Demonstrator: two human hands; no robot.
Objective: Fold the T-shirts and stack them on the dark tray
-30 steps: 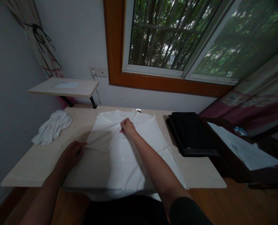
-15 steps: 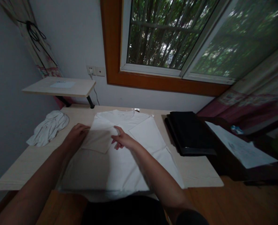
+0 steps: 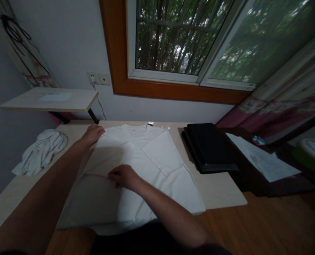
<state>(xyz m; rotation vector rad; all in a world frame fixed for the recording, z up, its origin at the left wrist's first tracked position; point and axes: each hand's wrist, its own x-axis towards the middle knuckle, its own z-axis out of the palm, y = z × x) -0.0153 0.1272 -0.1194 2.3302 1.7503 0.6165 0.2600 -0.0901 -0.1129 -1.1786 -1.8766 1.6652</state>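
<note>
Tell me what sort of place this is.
Likely a room in a home: a white fabric shirt lies spread on a pale wooden desk, and beyond are a white-framed sliding window and a cream-and-pink floral curtain.

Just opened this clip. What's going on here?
A person is handling a white T-shirt spread on a table, both its sleeves lying inward across the front. The left hand is at one shoulder; the right hand is at the lower edge of that side's sleeve, its grip unclear. A crumpled pale cloth lies to the left, a black stack to the right.
</note>
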